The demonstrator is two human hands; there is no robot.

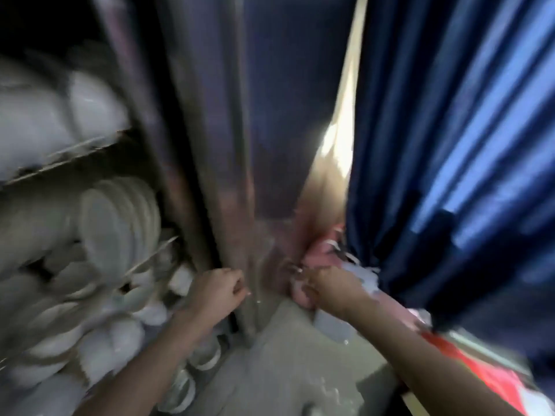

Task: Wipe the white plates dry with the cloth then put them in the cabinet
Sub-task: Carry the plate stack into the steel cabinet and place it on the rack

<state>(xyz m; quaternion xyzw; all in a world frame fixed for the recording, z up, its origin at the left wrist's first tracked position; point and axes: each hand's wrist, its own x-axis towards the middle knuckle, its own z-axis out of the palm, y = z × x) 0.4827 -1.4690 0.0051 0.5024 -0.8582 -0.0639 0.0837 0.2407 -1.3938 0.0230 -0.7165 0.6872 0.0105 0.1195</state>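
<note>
With plates (120, 223) stacked in the cabinet (75, 154), the left hand (219, 291) is curling on the door (210, 115) edge while the right hand (327, 285), apart, is gripping the cloth (318, 253); the door is probably needing a slow, steady pull, keeping cloth clear.

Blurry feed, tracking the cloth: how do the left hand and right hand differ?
The left hand curls at the edge of the metal door without cloth; the right hand grips the pink cloth. Left hand sits by the plates, right hand by the blue curtain. Both have curled fingers.
</note>
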